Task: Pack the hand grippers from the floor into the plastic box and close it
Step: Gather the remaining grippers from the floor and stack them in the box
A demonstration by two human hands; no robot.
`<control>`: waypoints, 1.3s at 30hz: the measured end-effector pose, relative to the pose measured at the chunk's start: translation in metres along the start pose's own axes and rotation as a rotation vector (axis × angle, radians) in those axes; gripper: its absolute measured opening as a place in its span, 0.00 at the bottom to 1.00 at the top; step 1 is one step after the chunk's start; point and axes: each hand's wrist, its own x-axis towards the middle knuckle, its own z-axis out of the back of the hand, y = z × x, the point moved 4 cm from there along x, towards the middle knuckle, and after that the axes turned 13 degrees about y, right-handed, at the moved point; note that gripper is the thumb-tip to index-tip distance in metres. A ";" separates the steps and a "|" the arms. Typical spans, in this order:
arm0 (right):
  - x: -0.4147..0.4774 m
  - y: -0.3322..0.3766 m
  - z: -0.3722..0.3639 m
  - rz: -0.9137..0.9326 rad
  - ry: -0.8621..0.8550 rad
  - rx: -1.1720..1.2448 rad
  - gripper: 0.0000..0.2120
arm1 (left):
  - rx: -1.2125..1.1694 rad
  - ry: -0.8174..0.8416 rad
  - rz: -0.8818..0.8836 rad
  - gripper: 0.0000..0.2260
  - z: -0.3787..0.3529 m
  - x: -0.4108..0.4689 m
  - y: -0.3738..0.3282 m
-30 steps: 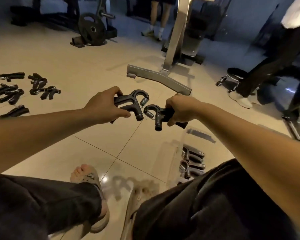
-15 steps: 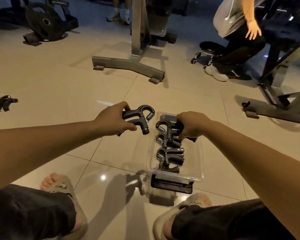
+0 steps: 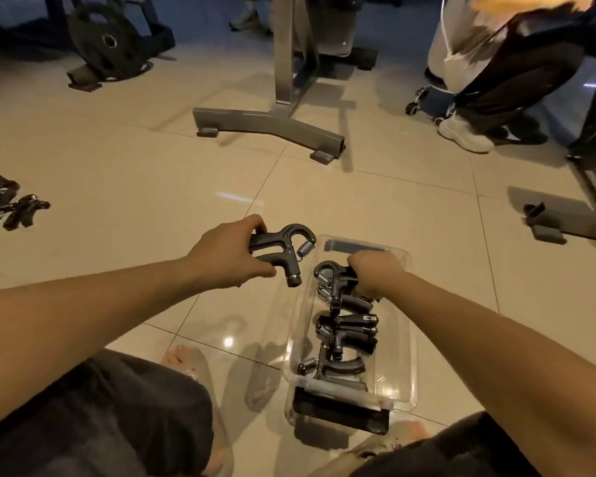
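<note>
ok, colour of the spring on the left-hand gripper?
Shiny silver spring, against the black hand gripper; head view.

We see black hand grippers with silver springs, a clear plastic box with a black latch near us, cream floor tiles with thin dark seams, and a white shoe far right.

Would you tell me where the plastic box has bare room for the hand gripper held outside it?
A bare strip runs along the plastic box's right wall, beside the packed hand grippers, to its near corner. Left and middle are crowded; the right hand and its hand gripper fill the far end.
</note>
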 end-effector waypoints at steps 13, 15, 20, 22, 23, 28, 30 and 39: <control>0.084 -0.024 -0.096 -0.026 -0.018 0.208 0.21 | -0.066 0.139 0.010 0.22 -0.033 0.092 0.017; 0.090 -0.020 -0.102 0.009 -0.031 0.157 0.20 | -0.061 0.160 0.009 0.21 -0.034 0.099 0.018; 0.103 -0.018 -0.106 0.034 -0.017 0.156 0.21 | -0.042 0.195 0.011 0.21 -0.035 0.115 0.025; 0.105 -0.016 -0.108 0.037 -0.006 0.116 0.20 | -0.032 0.199 0.013 0.21 -0.034 0.120 0.026; 0.105 -0.016 -0.110 0.034 -0.002 0.095 0.19 | -0.031 0.202 0.015 0.21 -0.033 0.122 0.026; 0.106 -0.014 -0.114 -0.012 0.020 -0.011 0.19 | -0.032 0.211 -0.002 0.22 -0.030 0.127 0.026; 0.107 -0.013 -0.115 -0.032 0.027 -0.044 0.20 | -0.023 0.214 -0.007 0.22 -0.030 0.127 0.026; 0.090 -0.012 -0.085 -0.083 0.041 -0.040 0.20 | 0.017 0.189 -0.066 0.24 -0.030 0.122 0.017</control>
